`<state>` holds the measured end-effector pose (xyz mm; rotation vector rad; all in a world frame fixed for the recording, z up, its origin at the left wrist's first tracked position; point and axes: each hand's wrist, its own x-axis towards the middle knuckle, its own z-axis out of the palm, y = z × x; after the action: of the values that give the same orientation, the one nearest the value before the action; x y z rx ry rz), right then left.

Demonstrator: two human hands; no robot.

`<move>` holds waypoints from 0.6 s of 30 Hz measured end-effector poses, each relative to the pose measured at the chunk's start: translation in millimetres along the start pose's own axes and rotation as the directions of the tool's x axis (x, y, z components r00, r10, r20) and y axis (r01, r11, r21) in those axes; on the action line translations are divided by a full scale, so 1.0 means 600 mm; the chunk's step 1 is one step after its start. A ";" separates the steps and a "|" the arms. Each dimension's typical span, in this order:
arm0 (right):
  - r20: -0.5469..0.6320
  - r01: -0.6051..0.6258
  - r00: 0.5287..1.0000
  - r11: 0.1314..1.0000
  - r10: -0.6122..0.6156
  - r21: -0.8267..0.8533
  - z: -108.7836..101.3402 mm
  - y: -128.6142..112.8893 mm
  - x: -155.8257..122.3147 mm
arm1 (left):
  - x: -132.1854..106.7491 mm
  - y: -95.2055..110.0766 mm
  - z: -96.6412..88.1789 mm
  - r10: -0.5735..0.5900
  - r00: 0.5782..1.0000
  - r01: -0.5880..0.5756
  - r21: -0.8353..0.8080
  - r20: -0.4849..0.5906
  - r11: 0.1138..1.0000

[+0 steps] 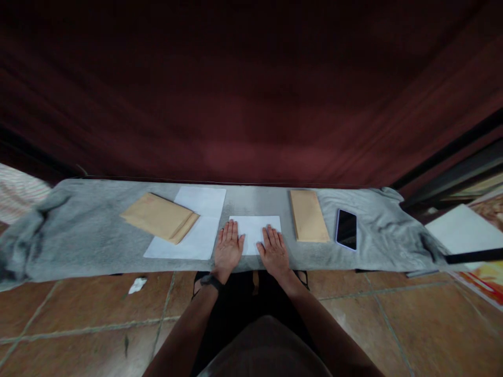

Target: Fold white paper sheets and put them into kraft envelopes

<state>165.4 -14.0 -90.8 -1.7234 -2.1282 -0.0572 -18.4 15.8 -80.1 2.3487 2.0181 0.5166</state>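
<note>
Both palms lie flat on a white sheet of paper (pixel 251 230) in front of me, which looks folded to a smaller size. My left hand (pixel 228 246) covers its left edge, fingers stretched forward. Over its right edge rests my right hand (pixel 274 251), also flat with fingers extended. To the left, several brown envelopes (pixel 157 215) lie fanned on top of larger white sheets (pixel 204 230). A neat stack of brown envelopes (pixel 309 215) is to the right of my right hand.
A grey cloth (pixel 94 225) covers the narrow bench. At its right lies a phone (pixel 346 229) with a dark screen. Dark red fabric (pixel 251 120) rises behind the bench. Crumpled white tissue (pixel 137 285) is on the tiled floor (pixel 98 309). Boards and printed packaging stand at far right.
</note>
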 end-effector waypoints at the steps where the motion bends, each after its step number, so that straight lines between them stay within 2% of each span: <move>1: -0.001 -0.002 1.000 1.000 0.002 -0.012 -0.004 0.009 -0.005 | 0.000 0.000 0.000 -0.004 1.000 0.004 0.000 -0.004 1.000; 7: -0.006 -0.034 0.999 0.998 0.034 -0.046 -0.022 0.043 -0.042 | -0.018 -0.006 0.002 -0.013 0.999 0.013 0.004 -0.033 1.000; 13: -0.021 -0.042 0.999 0.998 0.041 -0.037 -0.030 0.055 -0.071 | -0.052 -0.017 -0.008 -0.013 0.999 0.013 0.005 -0.051 1.000; 18: 0.003 -0.040 0.999 0.999 0.041 -0.022 -0.039 0.060 -0.075 | -0.078 -0.016 -0.026 0.028 0.999 -0.028 -0.002 -0.041 1.000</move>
<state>213.0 -53.9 -91.8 -1.7798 -2.1021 -0.0662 -37.0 -30.9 -79.1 2.3873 2.0021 0.5724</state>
